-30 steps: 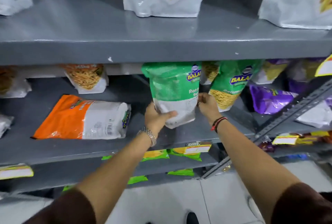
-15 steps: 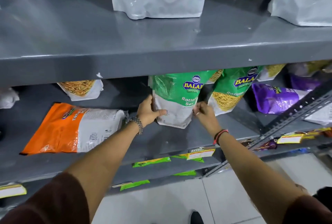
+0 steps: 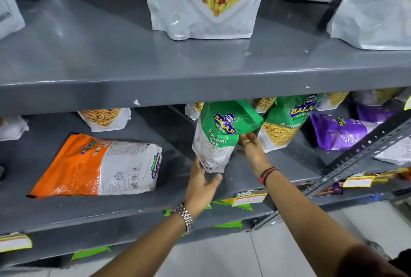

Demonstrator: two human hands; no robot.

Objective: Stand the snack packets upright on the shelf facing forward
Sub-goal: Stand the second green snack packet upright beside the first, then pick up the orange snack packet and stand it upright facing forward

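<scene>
A green and white Ratlami Sev packet (image 3: 219, 136) stands on the grey middle shelf (image 3: 169, 190), leaning a little and turned partly sideways. My left hand (image 3: 201, 184) cups its bottom corner from below, fingers spread and thumb under the base. The fingertips of my right hand (image 3: 252, 151) press on the packet's right side. A second green packet (image 3: 287, 121) stands upright just to the right, facing forward. An orange and white packet (image 3: 89, 165) lies flat on the same shelf to the left.
Purple packets (image 3: 338, 131) lean at the right behind a slotted steel post (image 3: 364, 145). Small white packets (image 3: 104, 119) stand at the shelf's back. Large white pouches (image 3: 204, 3) stand on the upper shelf (image 3: 200, 85), which overhangs the packet tops. A price label (image 3: 249, 197) hangs on the shelf edge.
The green packet has turned and tilted, so its front now faces more to the right. My left hand slid from the packet's side down to its bottom. My right hand stayed on its right side.
</scene>
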